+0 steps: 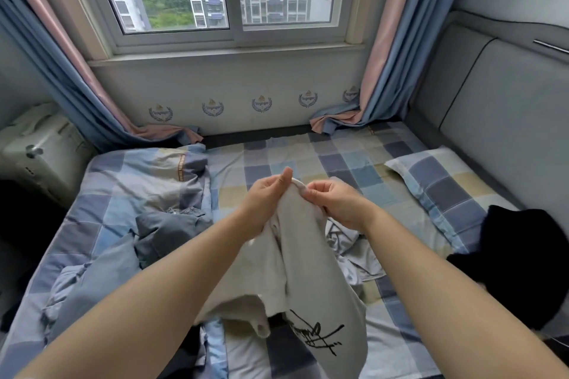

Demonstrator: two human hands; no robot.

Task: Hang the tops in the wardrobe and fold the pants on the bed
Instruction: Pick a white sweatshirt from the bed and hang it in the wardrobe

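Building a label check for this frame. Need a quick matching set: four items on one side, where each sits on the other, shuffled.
Items
1. grey garment
2. black garment
3. pillow
4. suitcase

Places
A. at the headboard end of the bed, right side
B. off the bed, far left by the curtain
C. held up in both hands, over the bed's middle
D. on the bed's right edge, nearer than the pillow

Pairs: 1-C, 2-D, 3-A, 4-B
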